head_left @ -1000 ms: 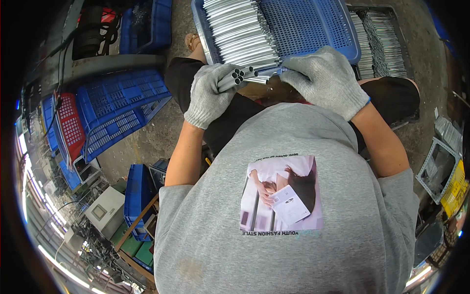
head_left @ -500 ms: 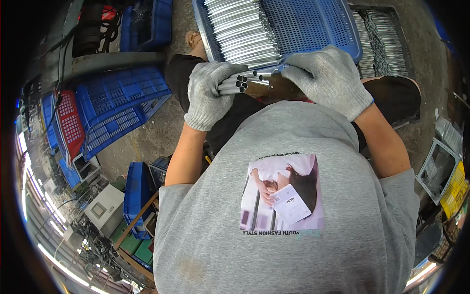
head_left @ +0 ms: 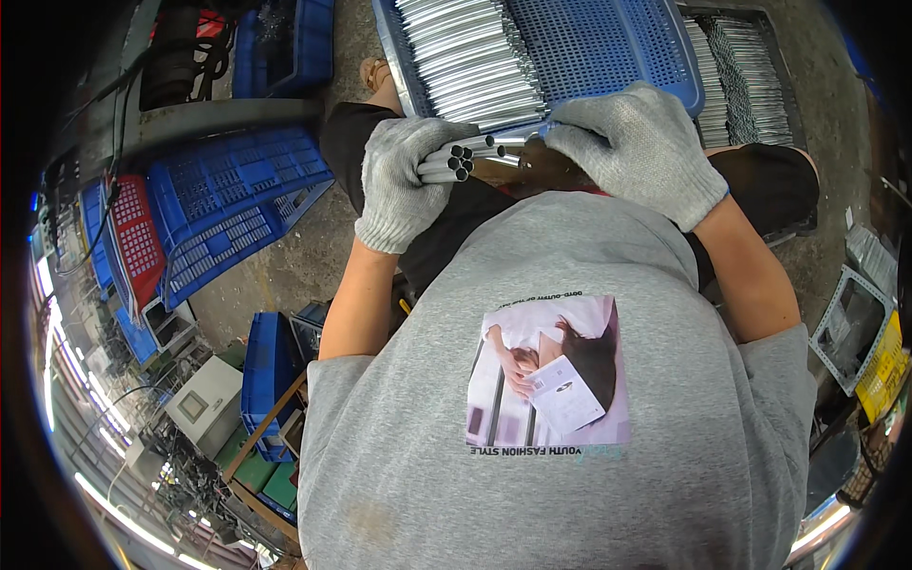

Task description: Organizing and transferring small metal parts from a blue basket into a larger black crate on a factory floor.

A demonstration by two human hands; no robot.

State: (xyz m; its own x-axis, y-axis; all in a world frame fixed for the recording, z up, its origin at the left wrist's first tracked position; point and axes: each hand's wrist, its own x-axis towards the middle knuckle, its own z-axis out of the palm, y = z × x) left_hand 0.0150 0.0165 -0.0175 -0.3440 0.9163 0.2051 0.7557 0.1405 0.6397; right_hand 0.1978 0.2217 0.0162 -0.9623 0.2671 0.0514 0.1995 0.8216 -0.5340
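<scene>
Twelve o'clock: grey-knit-gloved left hand (head_left: 404, 180) clasps silver round metal tubes (head_left: 439, 177) (can't tell if grey-knit-gloved right hand (head_left: 632, 152) pinches any), a handling step seemingly needing steadiness next.

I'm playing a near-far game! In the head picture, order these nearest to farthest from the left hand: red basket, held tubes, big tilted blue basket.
From the left hand:
1. Tubes: in its grip.
2. Tilted blue basket: left of it.
3. Red basket: farther left.

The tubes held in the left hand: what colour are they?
The tubes are silvery grey with dark open ends, seen in the head view.
</scene>
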